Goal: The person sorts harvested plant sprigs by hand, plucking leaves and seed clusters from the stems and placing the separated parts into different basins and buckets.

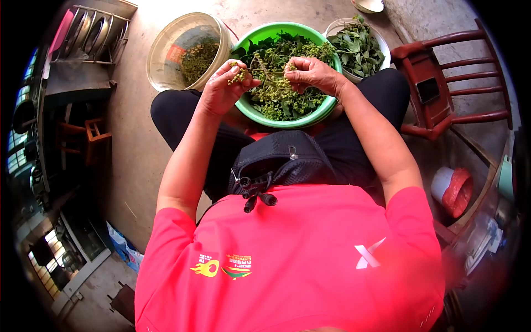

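Over a green plastic basin (259, 118) I hold both hands up, a short distance apart. My left hand (217, 93) has its fingers bent around a cluster of small green berries (238, 77). My right hand (316, 75) pinches a thin berry stem, its fingertips partly hidden by the hand. A thin stalk seems to stretch between the two hands. The basin is heaped with berry sprigs (285, 102) and dark green leaves. It stands between my bent legs.
A pale plastic bucket (157, 74) with loose berries (200, 60) stands at the left. At the right, a white container (385, 60) holds picked leaves (357, 47). A reddish wooden chair (423, 91) is further right. A rack of lids (91, 33) is at far left.
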A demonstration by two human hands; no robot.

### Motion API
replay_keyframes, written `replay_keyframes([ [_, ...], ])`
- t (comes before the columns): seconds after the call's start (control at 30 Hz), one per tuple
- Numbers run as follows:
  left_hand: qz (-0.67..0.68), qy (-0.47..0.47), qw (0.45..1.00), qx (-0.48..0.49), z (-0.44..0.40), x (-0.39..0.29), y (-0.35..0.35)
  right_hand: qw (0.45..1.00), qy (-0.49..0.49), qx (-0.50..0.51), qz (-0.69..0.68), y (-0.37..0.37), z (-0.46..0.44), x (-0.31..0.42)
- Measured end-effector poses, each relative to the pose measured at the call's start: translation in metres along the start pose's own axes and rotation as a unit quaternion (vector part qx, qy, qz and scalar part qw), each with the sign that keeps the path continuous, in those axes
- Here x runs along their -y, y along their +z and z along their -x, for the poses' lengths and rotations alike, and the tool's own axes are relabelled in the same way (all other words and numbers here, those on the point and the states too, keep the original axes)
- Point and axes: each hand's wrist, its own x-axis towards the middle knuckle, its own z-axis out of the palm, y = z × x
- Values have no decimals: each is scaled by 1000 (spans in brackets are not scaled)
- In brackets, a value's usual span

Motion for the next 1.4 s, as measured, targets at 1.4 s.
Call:
replay_keyframes([
  [1.4,-880,26,451,150,-152,94,81,900,-54,-402,-161,-69,39,-18],
])
